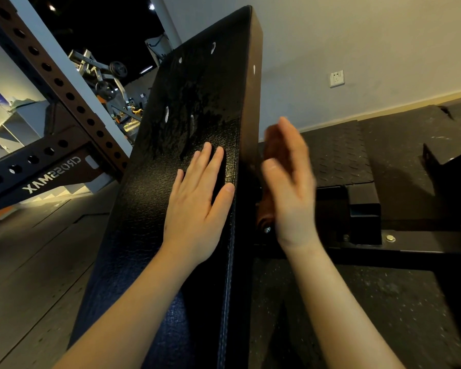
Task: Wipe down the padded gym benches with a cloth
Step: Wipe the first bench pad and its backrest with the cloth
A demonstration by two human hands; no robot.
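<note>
A long black padded bench (pixel 205 102) runs from the bottom of the view up and away, its textured top torn in a few spots and wet-looking in the middle. My left hand (pixel 197 203) lies flat on the pad with straight, spread fingers. My right hand (pixel 288 179) hovers beside the bench's right edge, blurred, fingers straight and holding nothing. No cloth is in view.
A brown perforated rack upright (pixel 64 83) and a black crossbeam (pixel 37 169) stand left of the bench. Right of it are a black steel frame (pixel 365 217) and rubber floor mats (pixel 338 158). A wall with a socket (pixel 337 78) is behind.
</note>
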